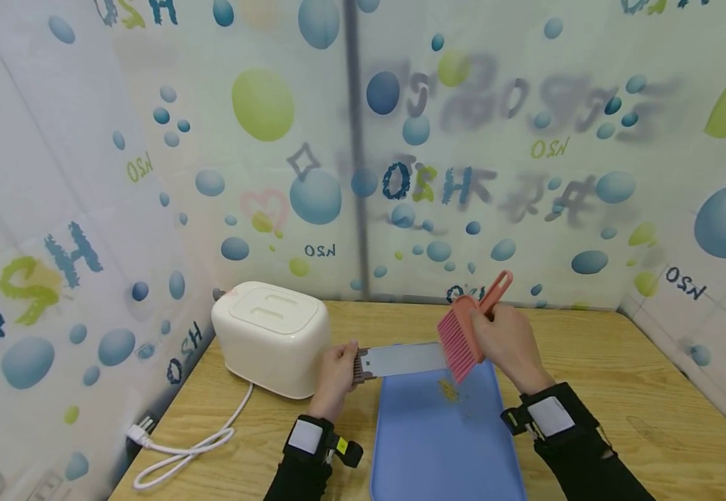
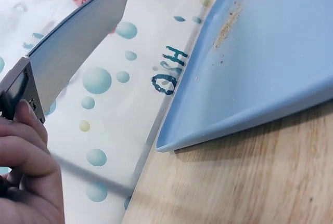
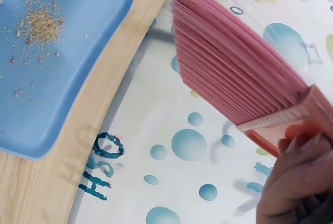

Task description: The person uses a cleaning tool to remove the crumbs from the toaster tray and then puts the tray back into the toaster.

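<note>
My left hand (image 1: 335, 376) grips the dark end of a flat metal crumb tray (image 1: 403, 360), held above the far end of a blue tray (image 1: 444, 445). A pink brush (image 1: 460, 334) is in my right hand (image 1: 513, 344), gripped near the base of its handle. In the head view its bristles (image 3: 229, 52) hang at the right end of the crumb tray; whether they touch is unclear. Below, a small heap of brown crumbs (image 3: 44, 25) lies on the blue tray, with specks scattered around it.
Left of the hands stands a white toaster (image 1: 272, 337) with its lid on top. Its white cord (image 1: 194, 449) lies looped on the wooden table (image 1: 601, 390), plug at the left edge. A patterned curtain (image 1: 313, 139) encloses the back and sides.
</note>
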`<state>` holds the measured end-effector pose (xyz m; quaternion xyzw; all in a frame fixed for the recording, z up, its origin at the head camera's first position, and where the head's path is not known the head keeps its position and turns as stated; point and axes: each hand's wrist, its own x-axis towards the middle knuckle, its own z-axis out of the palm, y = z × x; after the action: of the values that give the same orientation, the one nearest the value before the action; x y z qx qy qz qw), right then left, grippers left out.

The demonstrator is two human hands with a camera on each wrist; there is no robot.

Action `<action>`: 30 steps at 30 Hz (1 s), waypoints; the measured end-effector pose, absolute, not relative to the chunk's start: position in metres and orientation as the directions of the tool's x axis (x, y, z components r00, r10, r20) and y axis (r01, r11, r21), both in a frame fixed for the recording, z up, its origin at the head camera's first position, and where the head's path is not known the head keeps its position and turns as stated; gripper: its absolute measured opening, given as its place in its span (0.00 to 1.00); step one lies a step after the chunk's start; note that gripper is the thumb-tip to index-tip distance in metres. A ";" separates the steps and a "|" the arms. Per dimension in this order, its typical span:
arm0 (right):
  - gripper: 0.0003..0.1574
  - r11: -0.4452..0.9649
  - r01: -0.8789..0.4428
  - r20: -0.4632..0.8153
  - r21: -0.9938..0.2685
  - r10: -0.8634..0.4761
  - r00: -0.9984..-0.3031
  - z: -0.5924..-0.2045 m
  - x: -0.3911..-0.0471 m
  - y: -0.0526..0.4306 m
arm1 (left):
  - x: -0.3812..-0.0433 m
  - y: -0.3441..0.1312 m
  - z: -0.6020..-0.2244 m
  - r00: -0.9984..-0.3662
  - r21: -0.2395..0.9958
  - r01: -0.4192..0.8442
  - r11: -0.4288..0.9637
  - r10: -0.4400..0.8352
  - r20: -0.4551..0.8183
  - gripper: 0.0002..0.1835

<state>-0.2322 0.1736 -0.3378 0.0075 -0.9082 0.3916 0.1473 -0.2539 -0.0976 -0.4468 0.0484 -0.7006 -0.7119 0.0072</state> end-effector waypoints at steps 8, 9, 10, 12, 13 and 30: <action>0.25 0.688 -0.160 0.303 -0.708 0.091 -0.949 -0.328 -0.230 0.167 | -0.254 -0.097 -0.446 -0.995 0.999 -0.051 -0.007 -0.085 -0.051 0.22; 0.25 0.685 -0.169 0.311 -0.708 0.088 -0.946 -0.327 -0.229 0.165 | -0.254 -0.097 -0.446 -0.995 0.998 -0.055 -0.006 -0.086 -0.055 0.22; 0.24 0.683 -0.181 0.321 -0.708 0.082 -0.944 -0.325 -0.229 0.162 | -0.255 -0.097 -0.446 -0.995 0.999 -0.054 -0.003 -0.086 -0.054 0.22; 0.23 0.681 -0.202 0.338 -0.704 0.071 -0.939 -0.324 -0.229 0.158 | -0.255 -0.097 -0.446 -0.995 0.999 -0.047 0.006 -0.087 -0.046 0.22; 0.23 0.681 -0.213 0.348 -0.700 0.065 -0.935 -0.324 -0.229 0.155 | -0.254 -0.097 -0.446 -0.995 0.999 -0.050 0.006 -0.088 -0.049 0.22; 0.21 0.599 -0.248 0.287 -0.761 -0.032 -0.957 -0.328 -0.233 0.104 | -0.254 -0.094 -0.447 -0.995 0.999 -0.053 0.005 -0.084 -0.052 0.22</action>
<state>-0.2327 0.1038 -0.3280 0.0789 -0.8858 0.4406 0.1226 -0.2544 -0.0945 -0.4467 0.0484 -0.7089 -0.7035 0.0112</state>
